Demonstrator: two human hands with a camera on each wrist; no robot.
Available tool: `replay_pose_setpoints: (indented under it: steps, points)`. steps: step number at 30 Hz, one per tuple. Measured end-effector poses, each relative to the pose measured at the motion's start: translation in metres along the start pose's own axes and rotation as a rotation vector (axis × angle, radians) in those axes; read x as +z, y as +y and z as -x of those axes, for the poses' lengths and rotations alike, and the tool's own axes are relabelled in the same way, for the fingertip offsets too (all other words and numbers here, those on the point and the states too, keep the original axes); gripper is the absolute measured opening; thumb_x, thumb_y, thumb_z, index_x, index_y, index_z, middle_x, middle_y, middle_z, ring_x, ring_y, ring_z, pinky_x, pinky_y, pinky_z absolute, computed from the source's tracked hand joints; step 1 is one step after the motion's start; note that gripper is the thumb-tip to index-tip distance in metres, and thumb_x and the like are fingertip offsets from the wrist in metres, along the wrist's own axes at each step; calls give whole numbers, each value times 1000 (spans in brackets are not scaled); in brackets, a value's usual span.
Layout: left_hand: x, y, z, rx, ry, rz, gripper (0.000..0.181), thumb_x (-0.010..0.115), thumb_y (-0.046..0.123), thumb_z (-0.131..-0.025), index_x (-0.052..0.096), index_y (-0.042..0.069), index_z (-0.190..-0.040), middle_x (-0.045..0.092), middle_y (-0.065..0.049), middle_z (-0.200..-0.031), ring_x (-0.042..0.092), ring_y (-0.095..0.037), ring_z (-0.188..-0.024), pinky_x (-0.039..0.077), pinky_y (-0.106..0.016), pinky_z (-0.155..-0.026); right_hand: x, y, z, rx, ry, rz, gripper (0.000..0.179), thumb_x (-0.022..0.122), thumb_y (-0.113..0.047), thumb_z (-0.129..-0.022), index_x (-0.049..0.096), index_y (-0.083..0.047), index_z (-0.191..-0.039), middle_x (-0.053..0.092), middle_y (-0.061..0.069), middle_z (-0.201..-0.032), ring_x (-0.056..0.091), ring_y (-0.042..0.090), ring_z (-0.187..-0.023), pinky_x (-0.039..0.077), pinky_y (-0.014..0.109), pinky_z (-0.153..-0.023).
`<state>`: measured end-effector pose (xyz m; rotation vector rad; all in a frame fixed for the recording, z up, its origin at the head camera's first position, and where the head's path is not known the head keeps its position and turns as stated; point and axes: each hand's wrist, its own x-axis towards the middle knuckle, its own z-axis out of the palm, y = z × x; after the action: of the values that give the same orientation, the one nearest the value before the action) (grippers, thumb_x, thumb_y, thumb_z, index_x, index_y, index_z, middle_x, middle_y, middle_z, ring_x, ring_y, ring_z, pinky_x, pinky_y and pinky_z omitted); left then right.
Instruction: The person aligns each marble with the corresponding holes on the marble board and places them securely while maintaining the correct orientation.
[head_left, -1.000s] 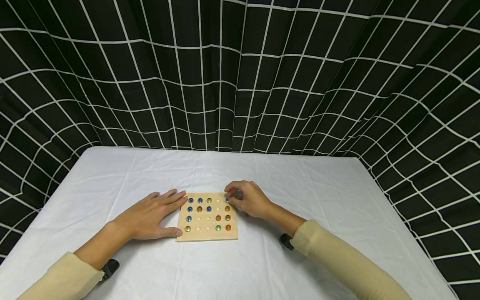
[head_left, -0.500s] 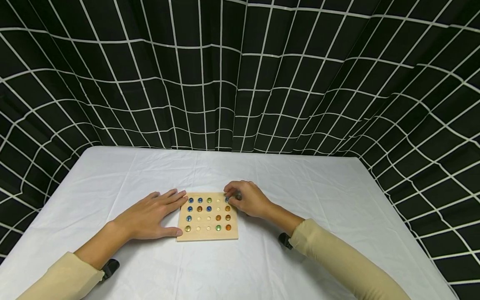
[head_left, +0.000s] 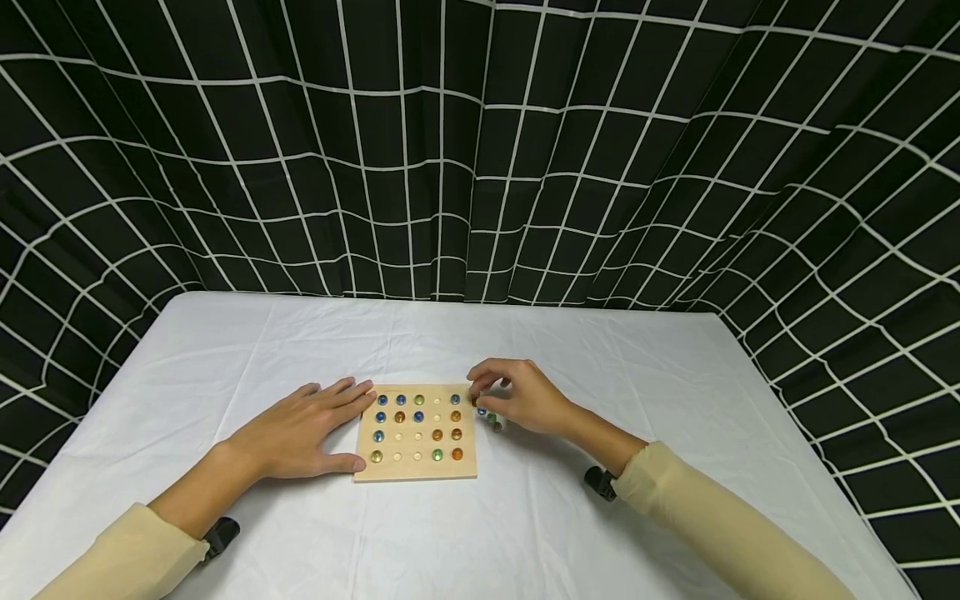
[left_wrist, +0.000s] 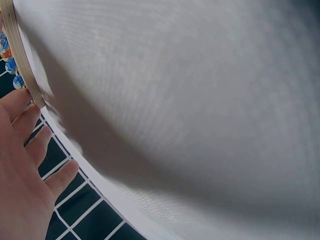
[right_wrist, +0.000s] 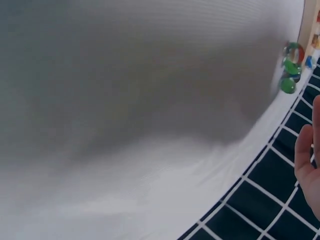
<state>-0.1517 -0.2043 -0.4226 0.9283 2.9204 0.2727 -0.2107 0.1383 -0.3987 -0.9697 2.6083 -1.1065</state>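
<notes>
The person's right grip [head_left: 525, 400] is bent, its thumb and fingertips drawn in close about a dark marble [head_left: 474, 402]; whether they pinch it or only come near it cannot be told. Just below these fingertips, toward the person, a blue marble [head_left: 482, 411], a green marble [head_left: 491, 418] and a pale marble [head_left: 497, 427] lie in a slanting line on the white surface [head_left: 600, 367], near the board's edge.

Immediately left of the right grip is a flat wooden board [head_left: 408, 476], with a grid of shallow hollows partly filled with glass marbles. Nearest the right grip, its right-hand column holds a blue marble in the far corner, then two amber ones and an orange one toward the person. The next column to the left carries one amber and one green.

At the board's opposite side, the left grip [head_left: 311, 433] lies spread, palm down, fingertips at the far left corner and thumb at the near left one. Beside it runs a column of three blue marbles and a yellowish one.

Behind both grips, beige sleeves [head_left: 135, 550] and black wrist devices [head_left: 221, 539] show. Beyond the surface hangs a black curtain [head_left: 517, 137] with white grid lines.
</notes>
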Motion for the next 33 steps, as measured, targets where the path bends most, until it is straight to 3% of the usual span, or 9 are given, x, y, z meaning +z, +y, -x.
replay_pose_setpoints:
  steps: [15, 33]
  points:
    - [-2, 1, 0, -8, -16, 0, 98, 49, 82, -83, 41, 14, -153, 36, -3, -159, 34, -32, -145, 31, -60, -111, -5, 17, 25, 8, -110, -49, 30, 76, 1, -84, 69, -5, -112, 76, -1, -94, 67, 17, -97, 52, 42, -83]
    - [0, 0, 0, -1, -10, -1, 98, 48, 82, -83, 41, 14, -154, 35, -3, -159, 34, -31, -145, 32, -60, -111, -6, 19, 31, 6, -131, -40, 27, 77, 0, -83, 70, -6, -109, 76, -4, -91, 66, 11, -99, 52, 37, -85]
